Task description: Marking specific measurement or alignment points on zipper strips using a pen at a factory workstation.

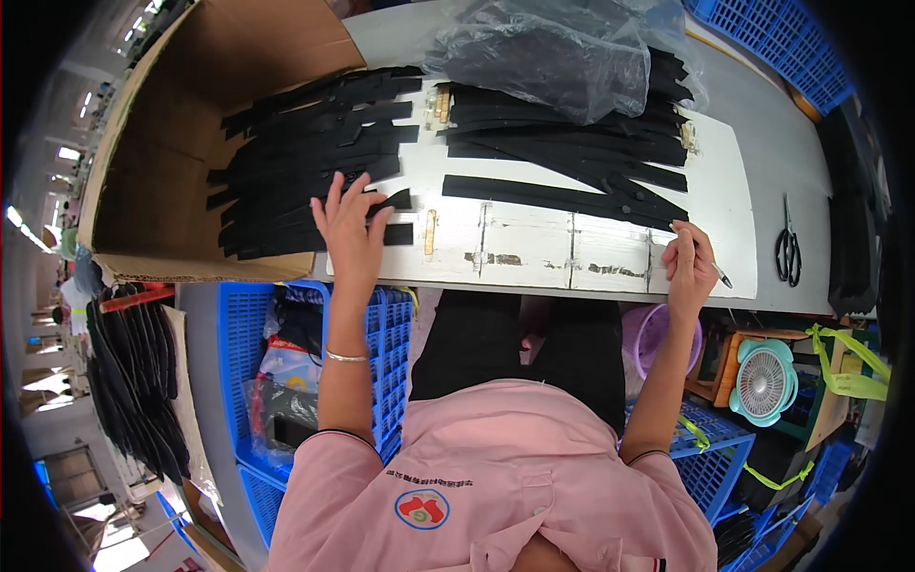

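Note:
My left hand [353, 234] is open, its fingers spread over the near edge of a pile of black fabric strips [315, 157]. Those strips lie partly inside a cardboard box and partly on the white board. My right hand [691, 270] is closed around a slim pen [726, 281], whose one end sticks out beside the palm. Its fingertips are at the right end of a single black strip [562, 198], which lies crosswise on the board. Beyond that strip is a second pile of black strips [562, 133], some crossing at an angle.
Clear plastic [553, 62] covers the far pile. The cardboard box [143, 172] stands at the left, black-handled scissors [787, 253] at the right of the white board [534, 257]. Blue crates [381, 343], a purple bin [658, 336] and a small fan [764, 383] are below the table edge.

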The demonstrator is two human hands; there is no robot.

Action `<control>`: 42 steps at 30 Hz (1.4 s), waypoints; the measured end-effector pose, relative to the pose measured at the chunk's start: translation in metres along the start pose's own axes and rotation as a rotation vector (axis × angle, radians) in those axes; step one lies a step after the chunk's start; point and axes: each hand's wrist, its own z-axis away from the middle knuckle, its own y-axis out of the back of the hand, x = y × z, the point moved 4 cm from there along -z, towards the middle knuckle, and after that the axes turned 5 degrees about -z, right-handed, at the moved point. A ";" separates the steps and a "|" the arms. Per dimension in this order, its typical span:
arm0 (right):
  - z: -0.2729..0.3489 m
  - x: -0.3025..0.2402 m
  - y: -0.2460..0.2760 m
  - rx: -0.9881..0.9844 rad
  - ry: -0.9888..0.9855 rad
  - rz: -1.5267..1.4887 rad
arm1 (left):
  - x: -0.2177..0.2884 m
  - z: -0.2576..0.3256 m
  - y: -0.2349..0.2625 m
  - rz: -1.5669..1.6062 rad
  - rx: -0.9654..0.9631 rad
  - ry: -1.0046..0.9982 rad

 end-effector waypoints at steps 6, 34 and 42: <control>0.002 -0.010 0.002 -0.022 0.027 -0.022 | 0.114 0.005 -0.034 0.271 -0.027 -0.209; 0.052 -0.021 0.028 -0.044 0.358 0.784 | 0.119 0.071 -0.032 0.065 -0.205 -0.145; 0.045 -0.040 0.011 -0.023 0.344 0.843 | 0.099 0.082 -0.028 0.111 -0.214 -0.073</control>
